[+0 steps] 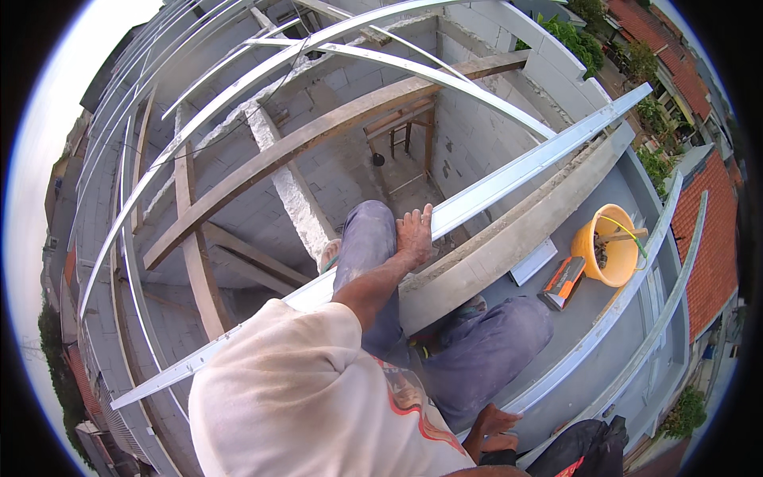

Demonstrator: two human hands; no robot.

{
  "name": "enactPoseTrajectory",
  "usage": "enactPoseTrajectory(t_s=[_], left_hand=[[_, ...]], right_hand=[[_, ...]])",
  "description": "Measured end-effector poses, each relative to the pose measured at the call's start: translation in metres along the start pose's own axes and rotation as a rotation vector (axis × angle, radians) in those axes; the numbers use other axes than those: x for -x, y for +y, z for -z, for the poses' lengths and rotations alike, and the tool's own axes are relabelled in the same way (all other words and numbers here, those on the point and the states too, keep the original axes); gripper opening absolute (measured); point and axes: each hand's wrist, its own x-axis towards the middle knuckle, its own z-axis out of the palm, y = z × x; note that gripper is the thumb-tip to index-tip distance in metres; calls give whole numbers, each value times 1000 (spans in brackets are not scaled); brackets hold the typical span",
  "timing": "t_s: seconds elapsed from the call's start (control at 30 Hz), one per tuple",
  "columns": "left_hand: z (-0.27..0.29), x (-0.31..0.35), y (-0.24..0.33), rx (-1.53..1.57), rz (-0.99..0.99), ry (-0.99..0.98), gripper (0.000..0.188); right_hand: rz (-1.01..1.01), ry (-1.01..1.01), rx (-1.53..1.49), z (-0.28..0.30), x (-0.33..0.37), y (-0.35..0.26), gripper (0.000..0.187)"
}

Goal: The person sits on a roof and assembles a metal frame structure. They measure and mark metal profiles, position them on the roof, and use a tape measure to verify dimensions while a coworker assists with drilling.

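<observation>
A person in a white fabric shirt [270, 381] and dusty blue-grey trousers [501, 342] is sitting high on an unfinished building, and I am watching both bare hands. The left hand [413, 237] is lying across a long, pale metal channel [540, 159], straight-ribbed and shiny, beside a bent knee. Its fingers are pointing forward over the metal; I cannot tell whether they are gripping it. The channel is running diagonally from the lower left to the upper right, along the inner side of a rough, crumbly-topped concrete beam [517, 242].

The right hand [486, 433] is hanging low, fingers partly bent, next to a narrow metal strip [568, 356]; whether it is holding anything, I cannot tell. Beyond the concrete, a smooth grey trough [580, 318] is carrying a round orange-yellow plastic bucket [586, 245] and, just beside it, an orange-and-dark box [563, 280] with flat sides. Inside the building, brown, coarse wooden beams [294, 151] are spanning the space below curving silvery bars, above pale block walls [469, 131].
</observation>
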Motion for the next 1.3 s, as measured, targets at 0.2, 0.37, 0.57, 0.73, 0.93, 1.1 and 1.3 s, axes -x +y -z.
enactPoseTrajectory(t_s=[0.2,0.37,0.57,0.73,0.93,1.1,1.3], left_hand=[[1,-2,0,41,-25,37,96],[3,0,-1,32,-18,1,98],[2,-1,3,36,-29,-9,98],[5,0,-4,44,-9,-1,99],[4,-1,-3,26,-5,17,105],[3,-3,2,37,-17,28,104],[-3,0,-4,24,-1,14,106]], right_hand=[[-4,20,35,-23,-12,11,68],[4,56,-65,-54,-26,27,73],[44,219,-92,-74,-26,53,77],[65,146,-41,-60,-21,27,112],[47,-56,-84,4,3,4,109],[107,113,-82,-32,-7,22,107],[37,62,-77,-16,-4,7,98]])
